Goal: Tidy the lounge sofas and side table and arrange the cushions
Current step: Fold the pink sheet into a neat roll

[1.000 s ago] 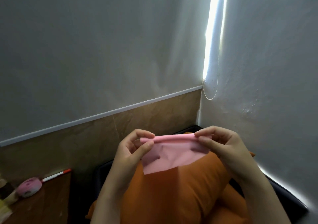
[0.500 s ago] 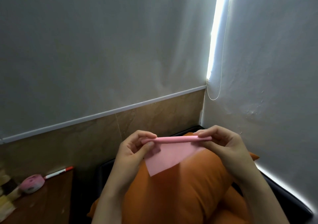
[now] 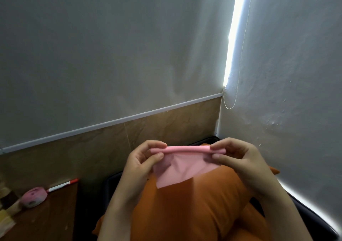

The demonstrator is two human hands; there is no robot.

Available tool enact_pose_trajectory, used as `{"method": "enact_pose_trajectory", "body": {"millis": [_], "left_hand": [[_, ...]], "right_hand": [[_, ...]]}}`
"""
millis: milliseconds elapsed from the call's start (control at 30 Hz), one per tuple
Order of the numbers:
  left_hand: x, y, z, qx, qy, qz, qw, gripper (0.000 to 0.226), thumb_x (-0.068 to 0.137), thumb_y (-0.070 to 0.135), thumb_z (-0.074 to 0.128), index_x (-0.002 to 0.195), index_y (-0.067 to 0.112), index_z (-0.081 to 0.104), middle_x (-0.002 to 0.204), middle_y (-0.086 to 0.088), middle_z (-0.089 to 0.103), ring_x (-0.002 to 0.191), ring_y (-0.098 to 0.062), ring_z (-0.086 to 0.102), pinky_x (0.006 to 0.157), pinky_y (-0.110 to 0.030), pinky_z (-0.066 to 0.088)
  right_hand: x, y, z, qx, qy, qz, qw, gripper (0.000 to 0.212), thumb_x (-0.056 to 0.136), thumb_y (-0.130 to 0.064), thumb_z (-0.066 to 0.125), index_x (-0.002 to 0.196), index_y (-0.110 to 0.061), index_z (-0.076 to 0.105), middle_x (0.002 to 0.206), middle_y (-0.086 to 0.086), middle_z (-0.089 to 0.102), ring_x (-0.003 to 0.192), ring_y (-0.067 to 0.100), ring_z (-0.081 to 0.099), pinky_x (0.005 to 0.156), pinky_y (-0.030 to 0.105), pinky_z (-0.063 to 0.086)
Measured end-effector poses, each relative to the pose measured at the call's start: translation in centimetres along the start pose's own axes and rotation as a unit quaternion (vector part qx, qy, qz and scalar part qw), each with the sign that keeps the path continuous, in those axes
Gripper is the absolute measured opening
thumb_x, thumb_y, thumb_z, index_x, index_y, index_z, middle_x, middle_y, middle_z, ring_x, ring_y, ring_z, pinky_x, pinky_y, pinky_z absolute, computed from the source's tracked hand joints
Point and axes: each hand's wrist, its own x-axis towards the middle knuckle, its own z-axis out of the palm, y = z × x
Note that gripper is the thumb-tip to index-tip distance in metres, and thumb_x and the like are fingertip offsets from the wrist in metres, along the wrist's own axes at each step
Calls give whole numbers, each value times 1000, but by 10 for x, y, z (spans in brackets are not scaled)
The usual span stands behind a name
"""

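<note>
- Our left hand (image 3: 142,159) and right hand (image 3: 238,157) each pinch one end of one thin pink sheet (image 3: 181,168), top edge rolled into a tube.
- Sheet hangs over a smooth orange cushion (image 3: 194,213).
- Glossy wooden side table (image 3: 46,220) carries one pen (image 3: 62,185).

The left hand (image 3: 140,165) and right hand (image 3: 240,160) are bare, like both forearms (image 3: 118,205), with short, plain fingernails (image 3: 216,155).

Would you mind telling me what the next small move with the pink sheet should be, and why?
Probably roll the pink sheet one more turn downward: the left hand and right hand pinch the ends of its rolled top edge, while the rest hangs unrolled above the orange cushion.
</note>
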Motion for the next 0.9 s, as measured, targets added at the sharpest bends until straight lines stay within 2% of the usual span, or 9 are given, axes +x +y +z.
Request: {"method": "enact_pose_trajectory", "body": {"millis": [67, 133, 167, 233, 367, 500, 700, 800, 900], "left_hand": [[0, 0, 1, 13, 1, 8, 1000, 8, 83, 19, 64, 86, 21, 71, 86, 5, 68, 81, -9, 65, 67, -23, 54], [0, 1, 4, 27, 9, 15, 999, 11, 79, 25, 65, 86, 19, 70, 82, 5, 68, 79, -9, 66, 66, -22, 55], [0, 1, 5, 30, 16, 17, 999, 11, 80, 23, 66, 88, 16, 68, 80, 4, 68, 76, -8, 67, 65, -21, 54], [0, 2, 7, 28, 25, 16, 999, 13, 84, 15, 66, 97, 15, 66, 80, 3, 70, 75, -8, 68, 65, -20, 54], [1, 1, 3, 33, 26, 0, 999, 28, 84, 9, 68, 108, 22, 64, 89, 2, 72, 85, -15, 70, 71, -28, 58], [1, 0, 2, 47, 20, -3, 999, 19, 83, 5, 68, 97, 17, 70, 92, 2, 71, 88, -15, 68, 75, -31, 58], [2, 0, 0, 36, 15, 15, 999, 15, 87, 1, 62, 94, 11, 71, 90, -3, 71, 86, -15, 69, 71, -25, 56], [3, 2, 3, -7, 8, 7, 1000, 14, 88, 3, 59, 99, 5, 67, 91, -4, 72, 84, -17, 71, 68, -25, 57], [3, 2, 5, -9, -4, 3, 1000, 14, 91, 7, 54, 102, 6, 63, 87, 4, 70, 78, -9, 68, 63, -22, 55]], "right_hand": [[1, 1, 1, 1, 11, 2, 1000, 45, 55, -50, 87, 84, -16, 78, 92, 17, 73, 89, 30, 73, 78, 29, 58], [2, 2, 1, 9, 24, 0, 1000, 19, 69, -28, 79, 81, -14, 77, 89, 18, 73, 86, 30, 73, 75, 25, 58], [3, 2, 1, 1, 28, -3, 1000, 11, 70, -17, 74, 80, -13, 77, 87, 17, 73, 84, 29, 73, 74, 24, 57], [4, 3, 1, -19, 29, -9, 999, 12, 69, -11, 72, 80, -13, 76, 88, 13, 74, 84, 25, 73, 75, 23, 57], [3, 2, 0, -56, 31, -13, 998, 31, 67, -14, 72, 98, -15, 71, 95, 1, 75, 92, 15, 71, 77, 18, 54], [4, 4, -2, -76, 25, -4, 997, 26, 74, -4, 72, 96, -17, 74, 95, 0, 75, 94, 13, 70, 80, 20, 55], [6, 6, 0, -91, 22, -4, 996, 24, 81, 1, 68, 97, -15, 73, 93, 0, 75, 92, 12, 70, 78, 18, 54], [7, 6, 4, -64, 37, -20, 997, 17, 79, -7, 67, 94, -14, 73, 91, 6, 74, 89, 17, 71, 76, 20, 55], [5, 5, 7, 2, 38, -9, 999, 25, 72, -24, 68, 94, -13, 72, 90, 14, 74, 85, 25, 73, 71, 24, 58]]}}
